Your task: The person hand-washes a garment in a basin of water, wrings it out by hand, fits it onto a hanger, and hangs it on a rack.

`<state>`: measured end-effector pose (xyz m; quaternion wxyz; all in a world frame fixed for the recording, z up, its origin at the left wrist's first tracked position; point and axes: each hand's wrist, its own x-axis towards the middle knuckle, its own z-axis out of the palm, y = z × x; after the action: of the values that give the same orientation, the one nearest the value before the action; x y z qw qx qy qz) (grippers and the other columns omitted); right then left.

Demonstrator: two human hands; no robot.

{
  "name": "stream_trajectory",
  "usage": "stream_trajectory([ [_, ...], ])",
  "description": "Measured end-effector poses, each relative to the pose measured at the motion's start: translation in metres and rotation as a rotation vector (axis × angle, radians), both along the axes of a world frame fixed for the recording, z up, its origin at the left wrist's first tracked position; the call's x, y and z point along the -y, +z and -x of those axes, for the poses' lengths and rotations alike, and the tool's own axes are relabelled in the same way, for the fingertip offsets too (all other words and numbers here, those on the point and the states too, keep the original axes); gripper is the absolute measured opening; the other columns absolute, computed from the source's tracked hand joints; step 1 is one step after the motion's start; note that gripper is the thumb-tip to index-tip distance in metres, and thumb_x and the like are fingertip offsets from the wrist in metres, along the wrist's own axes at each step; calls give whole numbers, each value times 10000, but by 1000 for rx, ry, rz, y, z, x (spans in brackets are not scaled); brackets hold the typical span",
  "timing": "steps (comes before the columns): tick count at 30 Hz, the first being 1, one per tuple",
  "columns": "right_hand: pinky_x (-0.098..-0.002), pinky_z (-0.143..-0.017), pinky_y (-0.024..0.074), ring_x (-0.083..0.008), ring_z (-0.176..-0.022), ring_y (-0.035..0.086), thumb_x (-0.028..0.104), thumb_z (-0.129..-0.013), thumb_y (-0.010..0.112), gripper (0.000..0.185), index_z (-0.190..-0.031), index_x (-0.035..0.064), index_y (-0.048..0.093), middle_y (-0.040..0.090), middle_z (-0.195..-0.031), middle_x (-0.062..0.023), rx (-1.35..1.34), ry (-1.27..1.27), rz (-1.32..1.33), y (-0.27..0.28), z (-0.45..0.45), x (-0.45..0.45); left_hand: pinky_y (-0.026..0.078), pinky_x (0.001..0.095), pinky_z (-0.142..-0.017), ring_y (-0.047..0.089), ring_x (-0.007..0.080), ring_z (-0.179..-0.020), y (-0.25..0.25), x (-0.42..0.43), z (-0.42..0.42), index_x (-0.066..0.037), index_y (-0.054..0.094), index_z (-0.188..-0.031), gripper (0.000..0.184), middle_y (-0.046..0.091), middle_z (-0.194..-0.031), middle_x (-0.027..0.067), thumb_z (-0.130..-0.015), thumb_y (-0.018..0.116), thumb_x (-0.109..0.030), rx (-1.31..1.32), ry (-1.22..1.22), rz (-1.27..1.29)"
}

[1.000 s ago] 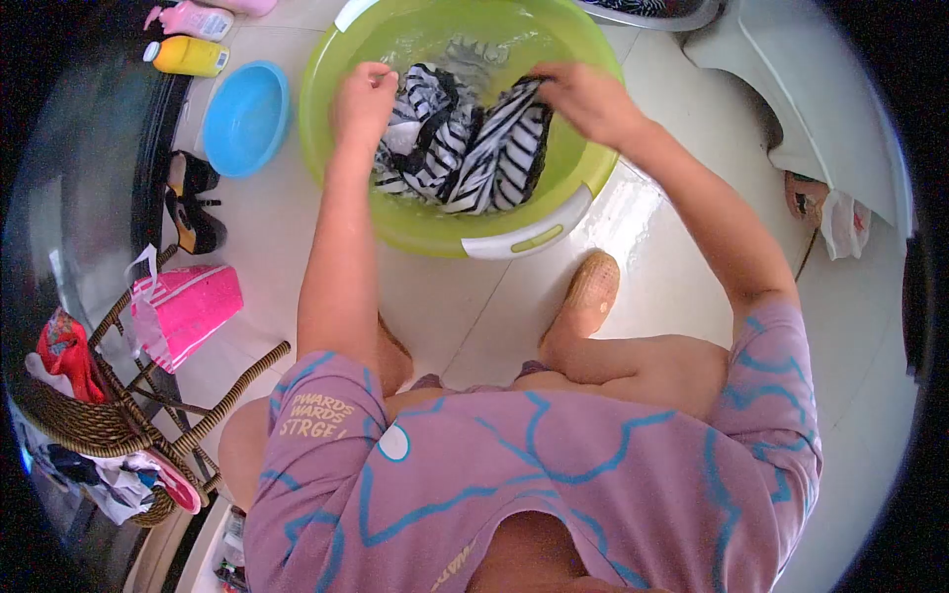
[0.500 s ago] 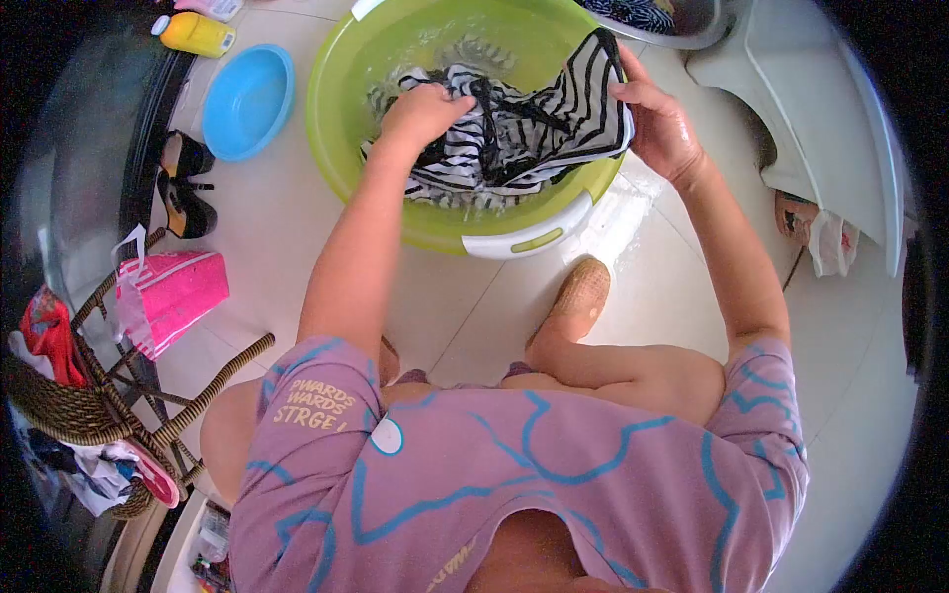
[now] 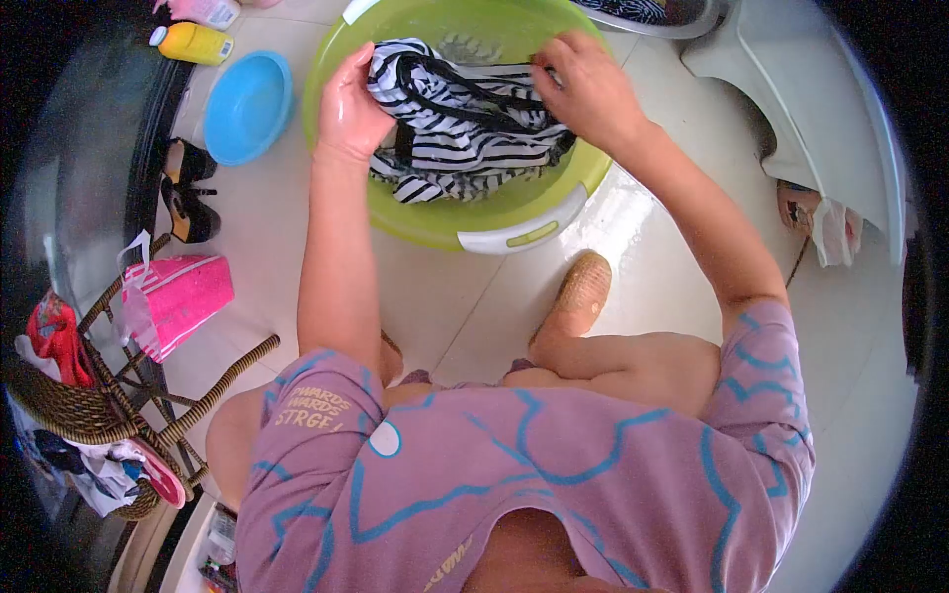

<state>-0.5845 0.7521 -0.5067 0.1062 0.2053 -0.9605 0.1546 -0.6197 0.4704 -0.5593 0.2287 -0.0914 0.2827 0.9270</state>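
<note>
I hold the black-and-white striped cloth (image 3: 474, 124) up between my two bare hands over the big green tub (image 3: 400, 225). My left hand (image 3: 354, 111) is at the cloth's left edge, palm turned inward, gripping a bunched fold between thumb and fingers; some of the fingertips are hidden by the fabric. My right hand (image 3: 590, 91) is at the other side, its fingers bent and pinching the dark edging, back of the hand toward me. The middle of the cloth sags between them, creased, and its lower part lies down in the tub, where the water ripples. The tub stands on the pale tiled floor (image 3: 435, 296), its white handle (image 3: 524, 225) on the rim nearest me, in front of my slipper (image 3: 585, 285). Left of the tub is a small blue basin (image 3: 247, 109), with a yellow bottle (image 3: 196, 43) near it and black shoes (image 3: 190, 193) below. Further down, a pink bag (image 3: 183, 296) is beside a wicker chair (image 3: 193, 420) with clothes (image 3: 94, 469) on it. Beyond the tub on the right, a metal basin (image 3: 692, 25) holds dark patterned fabric (image 3: 633, 9).
</note>
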Motion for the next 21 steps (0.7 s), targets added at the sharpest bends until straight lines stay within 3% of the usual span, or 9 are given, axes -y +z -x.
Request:
stream_trajectory([
  [2,-404,-825,491,-371,-938,611,235,-853,499,272,-976,27,624,650,-1012,-192,639,7,296,31,-4,30,425,431,-970,585,266,-1057,14,-10,-5,-43,606,-1105,306,639,-1129,100,-921,502,-264,-25,3,-51],
  [3,-293,-868,467,-172,-970,612,191,-889,534,282,-1107,27,606,642,-1022,-142,772,177,478,3,7,30,434,396,-946,584,242,-1036,29,-14,-8,-36,595,-1086,304,634,-1105,97,-925,490,-271,-120,-105,-84],
  [6,-296,-881,460,-207,-974,613,118,-852,540,294,-1119,2,580,645,-1016,-169,695,187,318,0,3,52,388,330,-992,523,210,-1141,67,-39,-14,14,533,-1201,372,576,-1209,111,-888,467,-175,-467,-180,247],
  [7,-399,-893,476,-392,-970,605,142,-808,537,310,-1081,5,596,626,-1041,-253,616,254,475,-13,3,50,412,327,-964,550,208,-1095,91,-49,-23,9,504,-1244,414,593,-1163,107,-878,504,-185,-524,-218,364],
  [12,-287,-767,537,-121,-895,636,307,-913,569,280,-1127,131,605,661,-1036,-7,1094,-40,1175,-24,13,42,344,346,-1053,490,224,-1210,125,-50,-39,48,488,-1267,457,523,-1302,137,-817,468,-33,-799,-372,283],
  [16,-350,-957,459,-170,-1106,573,372,-973,422,409,-1250,97,544,595,-1227,-51,1355,115,1361,-17,25,25,365,323,-1035,513,205,-1185,135,-60,-44,51,507,-1259,489,535,-1291,133,-771,475,46,-844,-295,289],
  [18,-400,-964,464,-204,-1052,618,375,-959,431,410,-1227,88,551,624,-1197,-64,1272,-207,1388,16,11,29,412,310,-980,554,193,-1125,131,-59,-39,21,550,-1233,478,579,-1235,123,-759,492,51,-773,-127,359],
  [19,-406,-1005,428,-219,-1077,606,344,-966,412,430,-1258,47,520,614,-1210,-89,1294,-201,1366,18,12,22,313,349,-1089,452,244,-1260,135,-49,-29,23,261,-1438,691,407,-1417,154,-819,561,-53,-638,-132,235],
  [21,-365,-994,430,-214,-1114,571,460,-968,386,597,-1392,41,356,544,-1292,-124,1325,-143,1336,20,11,5,355,361,-1050,487,253,-1207,152,-36,-26,9,292,-1426,653,472,-1346,172,-822,527,-71,-551,149,233],
])
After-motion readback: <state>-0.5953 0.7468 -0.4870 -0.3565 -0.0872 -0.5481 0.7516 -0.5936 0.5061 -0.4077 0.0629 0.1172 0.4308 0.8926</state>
